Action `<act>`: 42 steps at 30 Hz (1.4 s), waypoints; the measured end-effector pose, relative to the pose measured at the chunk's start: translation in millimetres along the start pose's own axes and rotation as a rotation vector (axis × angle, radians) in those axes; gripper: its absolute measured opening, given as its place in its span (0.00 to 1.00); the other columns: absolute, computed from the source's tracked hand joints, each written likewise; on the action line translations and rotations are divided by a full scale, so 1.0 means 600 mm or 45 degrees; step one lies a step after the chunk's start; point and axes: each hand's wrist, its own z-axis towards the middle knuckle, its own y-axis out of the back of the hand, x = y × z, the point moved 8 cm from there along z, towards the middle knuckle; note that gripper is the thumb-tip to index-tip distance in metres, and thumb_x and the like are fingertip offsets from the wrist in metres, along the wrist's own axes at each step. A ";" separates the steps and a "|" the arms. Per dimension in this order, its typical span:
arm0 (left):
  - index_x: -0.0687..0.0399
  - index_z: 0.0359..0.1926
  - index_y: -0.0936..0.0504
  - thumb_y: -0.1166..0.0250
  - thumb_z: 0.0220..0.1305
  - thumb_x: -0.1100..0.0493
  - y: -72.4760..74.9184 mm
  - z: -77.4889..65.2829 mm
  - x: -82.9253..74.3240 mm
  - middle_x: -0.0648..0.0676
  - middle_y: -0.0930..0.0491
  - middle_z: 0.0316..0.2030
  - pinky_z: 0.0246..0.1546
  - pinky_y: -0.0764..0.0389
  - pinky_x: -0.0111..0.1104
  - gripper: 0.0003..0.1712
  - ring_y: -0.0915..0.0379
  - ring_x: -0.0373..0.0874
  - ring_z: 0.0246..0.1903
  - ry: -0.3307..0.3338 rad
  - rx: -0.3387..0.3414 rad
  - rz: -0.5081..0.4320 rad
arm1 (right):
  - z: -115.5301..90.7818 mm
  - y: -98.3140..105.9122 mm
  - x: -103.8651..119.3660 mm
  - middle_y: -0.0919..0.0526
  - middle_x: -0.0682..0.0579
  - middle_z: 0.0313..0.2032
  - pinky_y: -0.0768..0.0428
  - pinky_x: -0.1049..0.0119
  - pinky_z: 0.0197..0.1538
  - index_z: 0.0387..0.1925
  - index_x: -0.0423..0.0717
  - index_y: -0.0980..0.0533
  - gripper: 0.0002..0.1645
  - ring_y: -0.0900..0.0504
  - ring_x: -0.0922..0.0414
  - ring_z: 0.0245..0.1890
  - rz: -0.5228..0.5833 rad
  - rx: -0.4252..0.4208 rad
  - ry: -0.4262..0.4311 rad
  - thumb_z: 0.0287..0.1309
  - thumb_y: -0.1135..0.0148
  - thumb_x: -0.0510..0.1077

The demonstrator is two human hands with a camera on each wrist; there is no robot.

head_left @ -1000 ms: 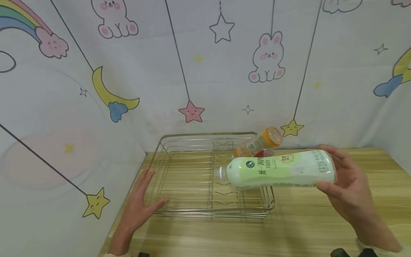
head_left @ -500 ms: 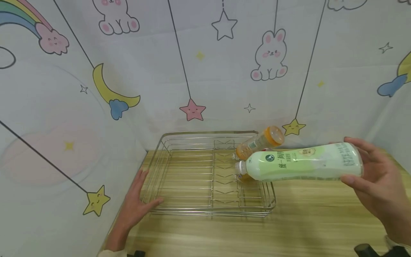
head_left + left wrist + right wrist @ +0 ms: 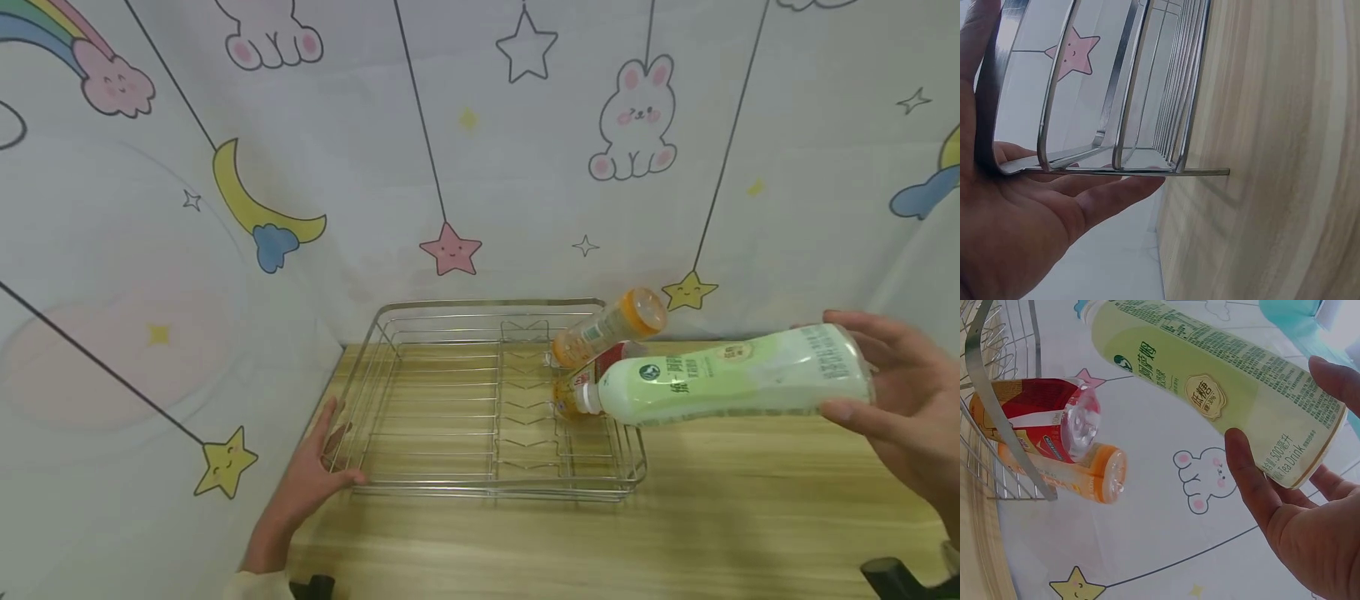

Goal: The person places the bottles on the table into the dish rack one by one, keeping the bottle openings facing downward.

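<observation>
My right hand grips the base of a green and white milk tea bottle, thumb on the near side and fingers on the far side. The bottle lies nearly level in the air, its white cap overlapping the right end of a wire dish rack. At the rack's left end, my left hand rests against the front corner. The left wrist view shows its fingers stretched along the outside of the wires. A bottle with orange ends and a red-labelled bottle lean in the rack's right side.
The rack stands on a wood-grain table. A white cloth with rabbits, stars and moons hangs close behind it and along the left side.
My right hand has moved right with the milk tea bottle, uncovering more of the red-labelled bottle. My left hand has shifted slightly left and down at the rack's left end.
</observation>
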 end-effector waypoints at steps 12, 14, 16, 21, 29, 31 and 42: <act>0.53 0.78 0.69 0.25 0.53 0.68 -0.003 -0.001 0.002 0.69 0.61 0.75 0.52 0.22 0.52 0.69 0.49 0.73 0.67 0.076 0.030 -0.053 | -0.004 -0.025 -0.033 0.30 0.46 0.65 0.17 0.71 0.42 0.68 0.29 0.38 0.50 0.25 0.57 0.57 -0.016 0.030 -0.158 0.40 0.49 0.05; 0.53 0.78 0.69 0.26 0.54 0.69 -0.003 -0.001 0.003 0.69 0.62 0.75 0.51 0.22 0.50 0.68 0.50 0.73 0.67 0.076 0.035 -0.061 | -0.005 -0.031 -0.036 0.31 0.46 0.64 0.16 0.69 0.40 0.68 0.30 0.38 0.50 0.24 0.56 0.55 -0.019 0.041 -0.171 0.40 0.48 0.05; 0.53 0.78 0.70 0.26 0.54 0.69 -0.003 0.000 0.003 0.69 0.62 0.75 0.51 0.21 0.49 0.68 0.50 0.73 0.67 0.076 0.035 -0.055 | -0.005 -0.038 -0.039 0.31 0.46 0.64 0.16 0.68 0.40 0.68 0.30 0.38 0.50 0.23 0.56 0.54 -0.007 0.064 -0.172 0.40 0.48 0.05; 0.56 0.78 0.70 0.26 0.55 0.69 -0.002 0.001 0.004 0.70 0.61 0.75 0.51 0.21 0.49 0.67 0.49 0.74 0.67 0.075 0.030 -0.039 | -0.003 -0.059 -0.046 0.30 0.44 0.61 0.15 0.66 0.38 0.67 0.28 0.38 0.48 0.22 0.55 0.51 -0.022 0.131 -0.173 0.41 0.46 0.07; 0.56 0.78 0.69 0.27 0.54 0.71 -0.004 -0.001 0.005 0.71 0.61 0.75 0.51 0.22 0.50 0.67 0.50 0.73 0.68 0.091 0.016 -0.080 | -0.001 -0.089 -0.063 0.27 0.48 0.59 0.15 0.65 0.34 0.66 0.34 0.35 0.46 0.19 0.58 0.47 -0.284 0.141 -0.245 0.44 0.37 0.13; 0.56 0.78 0.69 0.27 0.54 0.71 -0.004 -0.001 0.004 0.71 0.61 0.75 0.51 0.22 0.50 0.68 0.51 0.73 0.68 0.090 0.015 -0.091 | 0.001 -0.095 -0.066 0.27 0.50 0.58 0.15 0.66 0.34 0.66 0.36 0.33 0.45 0.19 0.59 0.46 -0.412 0.140 -0.259 0.44 0.34 0.16; 0.56 0.78 0.69 0.27 0.53 0.73 -0.004 0.000 0.004 0.70 0.61 0.75 0.52 0.22 0.51 0.68 0.51 0.74 0.68 0.087 0.011 -0.098 | 0.001 -0.125 -0.087 0.26 0.54 0.57 0.14 0.63 0.36 0.65 0.39 0.33 0.43 0.19 0.61 0.48 -0.521 0.188 -0.313 0.47 0.30 0.22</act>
